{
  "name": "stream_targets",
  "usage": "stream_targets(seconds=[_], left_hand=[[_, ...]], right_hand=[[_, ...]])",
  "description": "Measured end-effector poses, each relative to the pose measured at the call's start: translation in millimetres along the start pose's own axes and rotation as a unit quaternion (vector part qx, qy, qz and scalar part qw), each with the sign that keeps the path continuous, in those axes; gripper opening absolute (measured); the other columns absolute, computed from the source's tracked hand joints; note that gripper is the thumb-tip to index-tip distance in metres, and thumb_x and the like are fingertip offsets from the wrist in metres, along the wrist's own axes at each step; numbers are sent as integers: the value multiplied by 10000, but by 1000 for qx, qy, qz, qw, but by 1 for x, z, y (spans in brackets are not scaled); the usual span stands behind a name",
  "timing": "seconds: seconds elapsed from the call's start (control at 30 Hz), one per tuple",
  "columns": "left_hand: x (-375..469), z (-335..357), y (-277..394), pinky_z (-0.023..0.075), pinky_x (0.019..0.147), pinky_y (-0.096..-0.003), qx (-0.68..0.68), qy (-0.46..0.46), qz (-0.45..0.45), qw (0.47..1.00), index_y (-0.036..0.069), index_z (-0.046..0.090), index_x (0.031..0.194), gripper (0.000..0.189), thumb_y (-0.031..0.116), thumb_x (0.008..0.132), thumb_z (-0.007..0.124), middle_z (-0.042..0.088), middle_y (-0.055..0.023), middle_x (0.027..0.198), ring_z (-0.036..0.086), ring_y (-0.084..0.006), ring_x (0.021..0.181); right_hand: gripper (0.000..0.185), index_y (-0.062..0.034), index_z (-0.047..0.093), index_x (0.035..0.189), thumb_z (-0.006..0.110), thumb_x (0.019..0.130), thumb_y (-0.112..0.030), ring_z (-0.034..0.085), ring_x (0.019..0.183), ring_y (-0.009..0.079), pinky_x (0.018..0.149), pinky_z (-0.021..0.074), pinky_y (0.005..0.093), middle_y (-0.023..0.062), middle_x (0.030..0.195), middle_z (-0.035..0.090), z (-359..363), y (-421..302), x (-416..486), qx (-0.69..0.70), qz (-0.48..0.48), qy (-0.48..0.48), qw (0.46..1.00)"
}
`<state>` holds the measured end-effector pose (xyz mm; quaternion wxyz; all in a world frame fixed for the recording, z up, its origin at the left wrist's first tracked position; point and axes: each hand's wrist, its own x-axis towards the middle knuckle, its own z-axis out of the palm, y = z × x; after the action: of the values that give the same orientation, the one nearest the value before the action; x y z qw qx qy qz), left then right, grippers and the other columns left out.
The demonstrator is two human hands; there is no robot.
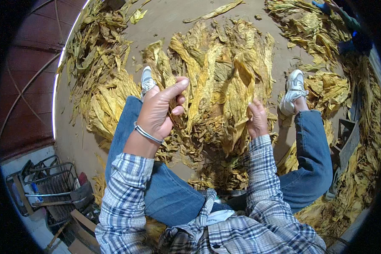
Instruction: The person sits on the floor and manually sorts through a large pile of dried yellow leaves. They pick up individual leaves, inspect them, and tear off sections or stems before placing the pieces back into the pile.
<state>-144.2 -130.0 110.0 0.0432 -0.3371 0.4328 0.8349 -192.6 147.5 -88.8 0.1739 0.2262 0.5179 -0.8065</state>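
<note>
Dried yellow-brown tobacco leaves (203, 73) lie in a wide heap on the floor between my feet. My left hand (165, 106), with a band at the wrist, is raised over the heap's left edge with its fingers curled around some leaves (160, 62) that extend past it toward the top. Its palm side is partly hidden. On the right, my right hand (257, 117) pinches the edge of a long, folded yellow leaf (239, 95) between thumb and fingers. Crumbled leaf pieces (209, 171) lie nearer my lap.
More leaf piles lie at left (111, 108), upper right (308, 25) and right (327, 89). Metal-framed chairs (50, 184) stand at lower left beside a dark red metal door (28, 79). Part of another person (352, 28) shows at the upper right.
</note>
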Motion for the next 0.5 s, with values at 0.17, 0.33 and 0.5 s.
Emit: stream_targets(seconds=[0.17,0.33,0.5], left_hand=[[-1,15,-17,357,417,-156,70,-45,-55,995,9,640,1094,258,169,903,705,645,-13,847,618,-71,721],[1,33,-37,377,498,-162,180,-52,-65,980,47,547,1243,578,379,832,782,652,-45,1045,651,-104,936],[6,40,-55,371,437,-188,222,-37,-18,974,0,604,1074,414,245,812,811,664,-37,846,598,-76,663]], right_hand=[[335,30,563,1213,654,910,-82,595,895,127,789,507,267,43,1064,634,-2,-45,-35,-84,-15,-13,996],[576,-123,534,1346,563,808,81,671,1000,292,806,567,371,154,1218,632,71,-76,-103,-487,-403,-51,773],[521,-112,541,1324,589,811,-34,432,1288,340,1005,420,438,168,1385,462,93,-57,-149,-627,-422,-138,640]])
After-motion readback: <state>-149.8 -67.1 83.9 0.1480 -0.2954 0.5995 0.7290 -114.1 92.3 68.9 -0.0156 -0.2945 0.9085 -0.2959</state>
